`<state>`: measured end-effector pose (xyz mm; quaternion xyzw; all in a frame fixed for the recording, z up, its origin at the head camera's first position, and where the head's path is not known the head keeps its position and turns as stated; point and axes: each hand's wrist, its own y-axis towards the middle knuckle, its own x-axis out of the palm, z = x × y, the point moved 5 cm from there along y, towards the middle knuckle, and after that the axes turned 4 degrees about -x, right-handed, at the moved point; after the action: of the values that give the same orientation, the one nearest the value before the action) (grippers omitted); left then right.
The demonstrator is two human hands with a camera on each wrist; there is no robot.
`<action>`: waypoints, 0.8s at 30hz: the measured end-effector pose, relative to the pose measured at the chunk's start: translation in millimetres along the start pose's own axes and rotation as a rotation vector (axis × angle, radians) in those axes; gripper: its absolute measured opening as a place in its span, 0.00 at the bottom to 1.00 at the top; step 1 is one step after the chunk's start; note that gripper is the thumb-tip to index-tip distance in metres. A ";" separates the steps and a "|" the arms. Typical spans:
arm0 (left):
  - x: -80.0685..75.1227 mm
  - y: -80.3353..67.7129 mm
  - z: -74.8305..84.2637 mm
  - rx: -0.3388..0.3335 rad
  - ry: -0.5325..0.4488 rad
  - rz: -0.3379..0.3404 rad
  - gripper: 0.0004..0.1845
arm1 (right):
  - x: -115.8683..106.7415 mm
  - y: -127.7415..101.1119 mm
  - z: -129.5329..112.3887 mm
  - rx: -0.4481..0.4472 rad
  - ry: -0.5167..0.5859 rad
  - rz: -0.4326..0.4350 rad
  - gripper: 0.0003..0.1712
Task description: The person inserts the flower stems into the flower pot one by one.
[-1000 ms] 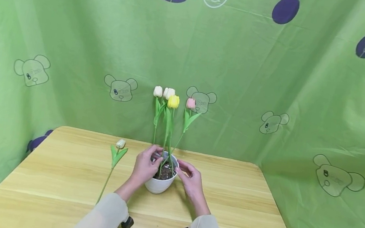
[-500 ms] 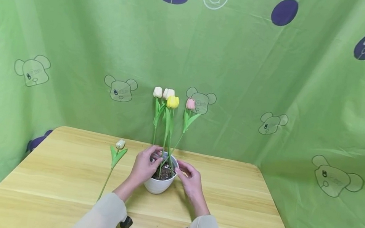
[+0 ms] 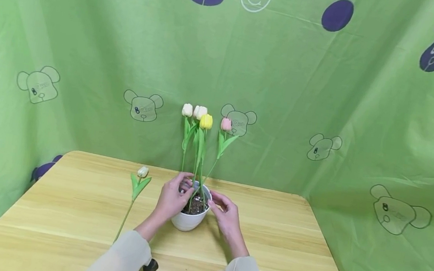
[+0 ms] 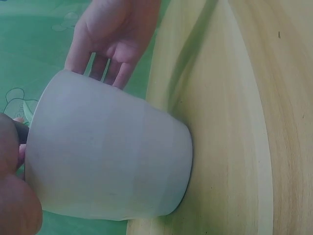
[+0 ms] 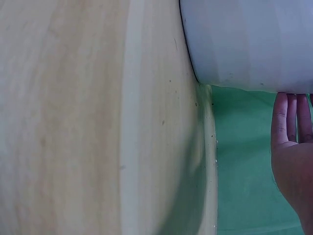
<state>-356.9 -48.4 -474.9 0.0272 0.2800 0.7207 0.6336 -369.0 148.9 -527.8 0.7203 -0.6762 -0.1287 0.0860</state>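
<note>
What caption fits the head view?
Both hands, left hand and right hand, flank a white pot of tulips on a wooden table.

1. The wooden table (image 3: 65,221) and green cloth backdrop (image 3: 89,45) are viewed forward and down from the head.
2. The white pot (image 4: 107,161) is seen very closely from each wrist.
3. The pot is shared by all views.
</note>
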 end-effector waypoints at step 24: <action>-19.5 -6.3 5.4 -0.118 -0.171 0.017 0.22 | -0.8 2.0 3.1 -0.012 0.009 0.008 0.23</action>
<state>-345.3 -64.2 -466.9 0.0537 0.1815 0.7364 0.6495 -371.9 149.7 -530.1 0.7178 -0.6777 -0.1290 0.0940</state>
